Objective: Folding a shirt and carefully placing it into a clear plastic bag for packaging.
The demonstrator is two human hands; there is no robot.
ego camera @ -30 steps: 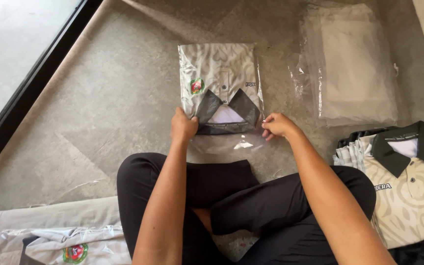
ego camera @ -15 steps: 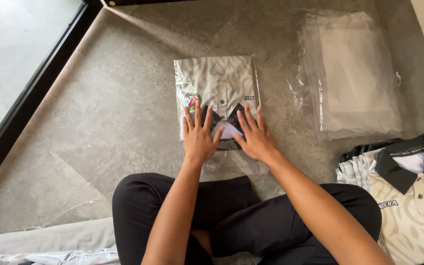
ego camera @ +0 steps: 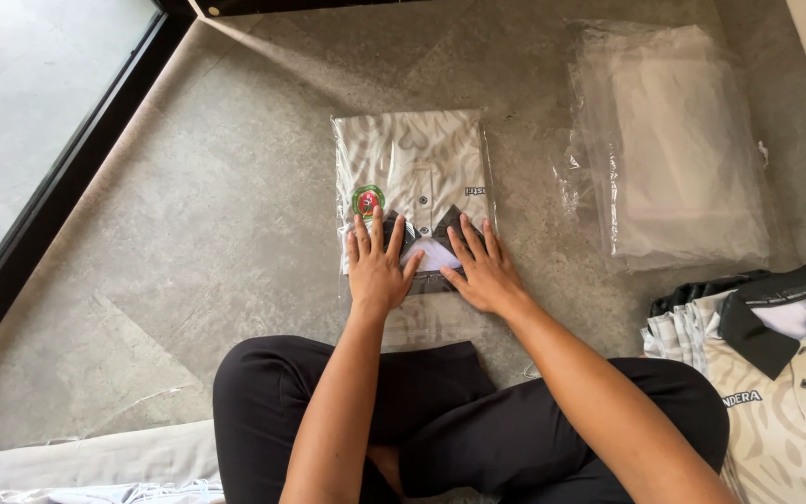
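Note:
A folded white patterned polo shirt with a black collar lies on the grey floor inside a clear plastic bag (ego camera: 412, 173), collar end toward me. My left hand (ego camera: 377, 264) lies flat on the near left part of the bag, fingers spread, just below the round green and red badge. My right hand (ego camera: 479, 266) lies flat on the near right part, over the collar. Both palms press down on the bag; neither grips it. The open end of the bag (ego camera: 431, 317) extends toward my crossed legs in black trousers (ego camera: 459, 420).
A stack of empty clear plastic bags (ego camera: 678, 149) lies at the right. A pile of folded polo shirts with black collars (ego camera: 781, 373) sits at the lower right. White fabric (ego camera: 95, 462) lies at the lower left. A dark frame edge (ego camera: 58, 196) runs along the left.
My hands have moved from gripping the bag's near edge to lying flat on the bagged shirt. The shirt now sits fully inside the bag, slightly farther from me.

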